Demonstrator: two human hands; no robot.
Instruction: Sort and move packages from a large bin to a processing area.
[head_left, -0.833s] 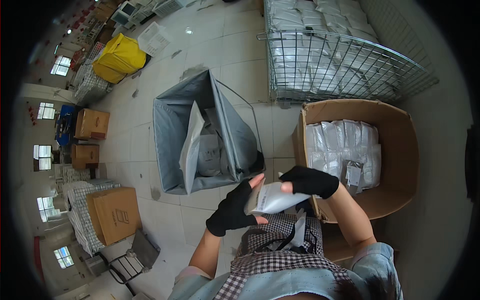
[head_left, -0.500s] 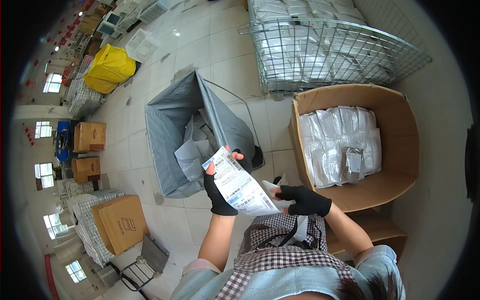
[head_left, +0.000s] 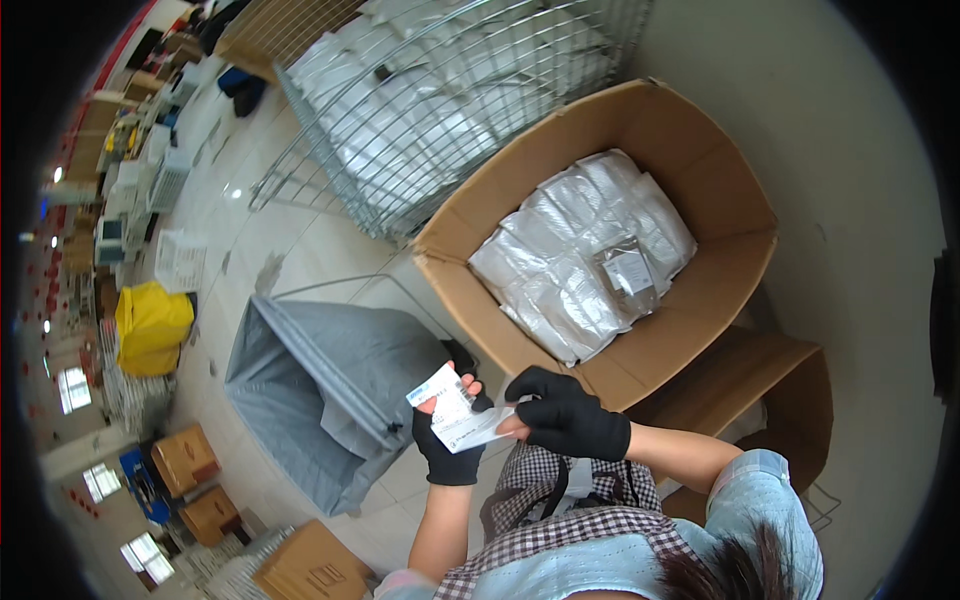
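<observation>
A white printed label strip [head_left: 456,412] is in front of me, bent at its lower end. My left hand [head_left: 447,452], in a black fingerless glove, grips the strip with thumb and fingertips from its left side. My right hand [head_left: 578,418], gloved the same way, is closed at the strip's lower right end, pinching it between thumb and fingers. Just beyond my hands stands a large open cardboard box [head_left: 690,325]. Inside lie several clear-wrapped white packages [head_left: 560,265], with one brownish labelled packet [head_left: 628,276] on top.
A grey fabric bin [head_left: 350,345] with a wire frame stands to the left of the box. Behind is a wire cage [head_left: 400,150] full of white packages. Another open carton [head_left: 735,395] sits at the right. Cartons [head_left: 185,460] and a yellow covered load [head_left: 155,325] stand far left.
My view has turned right, so the box and bin have shifted left. Less of the label strip shows, and its lower end is now bent. My right hand has moved closer to my left.
</observation>
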